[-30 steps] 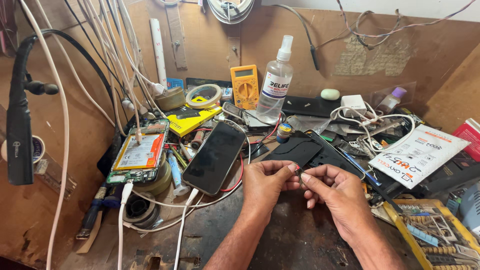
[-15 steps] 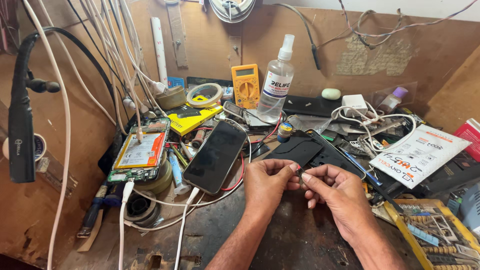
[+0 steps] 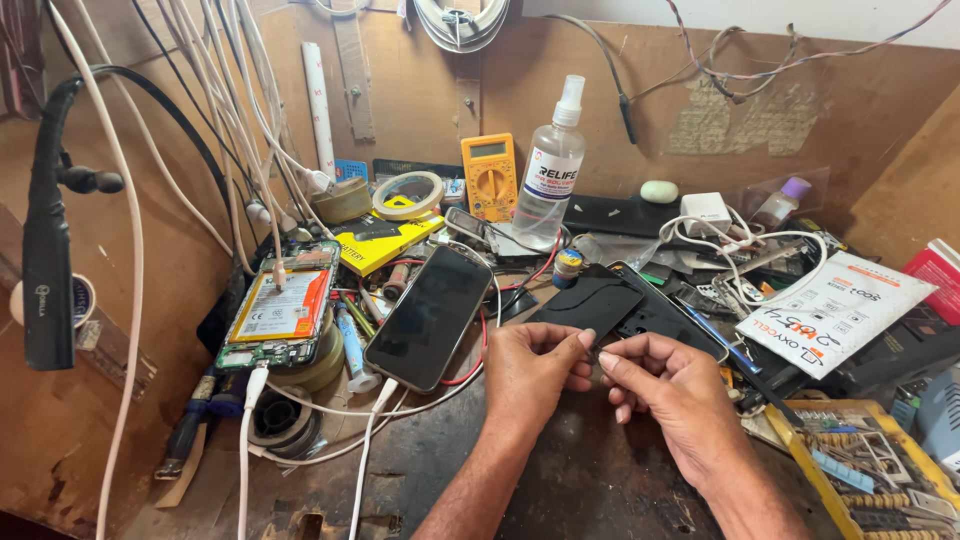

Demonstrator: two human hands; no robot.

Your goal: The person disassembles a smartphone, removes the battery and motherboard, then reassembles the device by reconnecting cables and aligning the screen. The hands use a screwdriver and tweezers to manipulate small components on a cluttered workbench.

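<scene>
My left hand [image 3: 533, 372] and my right hand [image 3: 668, 388] meet above the dark bench, fingertips pinched together on a very small part [image 3: 595, 350] that is too tiny to make out. Just beyond the fingers lies a black phone back cover [image 3: 598, 298] on a dark phone body [image 3: 668, 322]. Left of my left hand a black smartphone [image 3: 430, 316] lies face up with a white cable plugged in. Further left sits an opened phone with an exposed battery [image 3: 280, 308], also on a cable.
Yellow multimeter [image 3: 488, 176], clear spray bottle [image 3: 552, 170], tape roll [image 3: 408, 194] and yellow box [image 3: 385, 240] stand at the back. White cables hang at left beside a black bar [image 3: 50, 230]. A white packet [image 3: 832, 310] and a yellow tool tray [image 3: 860, 470] lie right.
</scene>
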